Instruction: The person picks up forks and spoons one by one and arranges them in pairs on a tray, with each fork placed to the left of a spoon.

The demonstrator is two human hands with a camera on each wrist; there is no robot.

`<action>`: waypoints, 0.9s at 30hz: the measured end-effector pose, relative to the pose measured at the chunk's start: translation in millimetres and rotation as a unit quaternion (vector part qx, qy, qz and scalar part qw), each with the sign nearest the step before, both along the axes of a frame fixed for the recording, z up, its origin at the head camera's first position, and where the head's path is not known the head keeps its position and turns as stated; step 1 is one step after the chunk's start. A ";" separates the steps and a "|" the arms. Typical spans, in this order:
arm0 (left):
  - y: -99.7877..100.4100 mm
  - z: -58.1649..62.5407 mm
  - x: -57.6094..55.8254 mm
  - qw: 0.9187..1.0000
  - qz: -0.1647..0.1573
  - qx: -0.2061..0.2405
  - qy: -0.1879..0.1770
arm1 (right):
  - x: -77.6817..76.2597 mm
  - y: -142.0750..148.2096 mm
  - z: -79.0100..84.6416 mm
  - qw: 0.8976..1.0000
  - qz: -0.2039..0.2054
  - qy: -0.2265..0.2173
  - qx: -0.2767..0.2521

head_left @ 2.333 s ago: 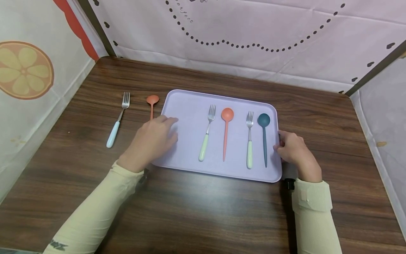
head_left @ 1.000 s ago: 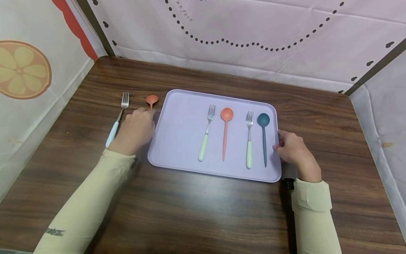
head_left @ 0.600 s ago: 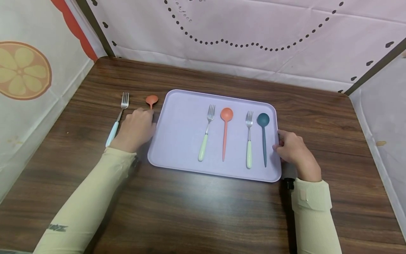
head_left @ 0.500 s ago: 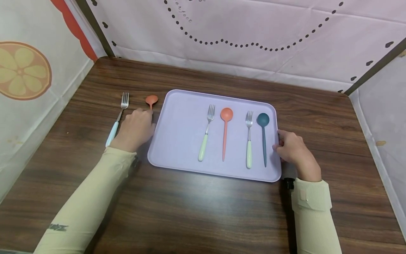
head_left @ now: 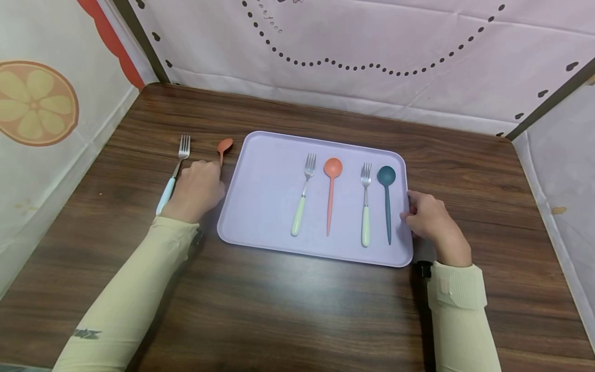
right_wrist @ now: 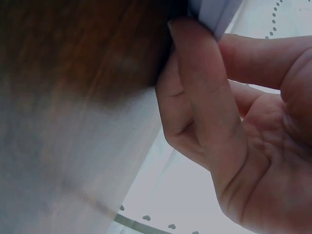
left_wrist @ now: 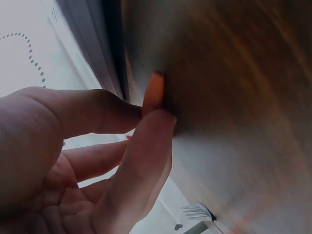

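Left of the tray, my left hand [head_left: 195,191] pinches an orange spoon [head_left: 225,145] by its handle between thumb and fingers. The bowl points to the back, turned partly on its side. In the left wrist view the handle end of the spoon [left_wrist: 154,90] sticks out past the fingertips. On the other side, my right hand [head_left: 429,217] grips the right rim of the lilac tray [head_left: 260,206]; the right wrist view shows thumb and fingers at the tray's edge [right_wrist: 214,17]. Beside my left hand lies a fork [head_left: 168,192] with a light blue handle, partly covered by that hand.
On the tray lie, left to right, a green-handled fork [head_left: 299,214], an orange spoon [head_left: 332,168], another green-handled fork [head_left: 365,225] and a dark teal spoon [head_left: 387,176]. White and pink cloth walls [head_left: 372,31] border the wooden table [head_left: 297,310].
My left hand has moved left from over the tray to the orange spoon and taken hold of its handle. The spoon's bowl has tipped onto its side. My right hand and the tray stay put.
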State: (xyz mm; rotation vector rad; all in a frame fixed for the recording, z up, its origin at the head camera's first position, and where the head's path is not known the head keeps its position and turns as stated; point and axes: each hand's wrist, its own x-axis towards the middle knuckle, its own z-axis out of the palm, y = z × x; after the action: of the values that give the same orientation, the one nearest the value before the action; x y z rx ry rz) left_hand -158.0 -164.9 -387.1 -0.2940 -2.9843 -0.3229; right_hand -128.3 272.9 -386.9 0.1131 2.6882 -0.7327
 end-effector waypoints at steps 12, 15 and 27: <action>0.8 3.3 1.0 0.997 0.047 0.025 -0.052 | 0.4 -0.2 -0.4 1.000 0.002 0.004 -0.002; 0.9 3.6 2.2 0.997 0.049 0.028 -0.055 | 0.4 -0.1 -0.3 1.000 0.002 0.004 0.000; 3.9 6.3 6.6 0.998 0.035 0.037 -0.032 | 0.4 0.1 1.1 1.000 0.001 -0.002 0.003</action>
State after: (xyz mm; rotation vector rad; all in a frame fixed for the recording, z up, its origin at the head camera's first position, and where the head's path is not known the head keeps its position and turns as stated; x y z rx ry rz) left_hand -151.4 -161.0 -380.8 -0.1755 -3.0269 -0.4427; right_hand -127.9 273.1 -385.8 0.1140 2.6865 -0.7242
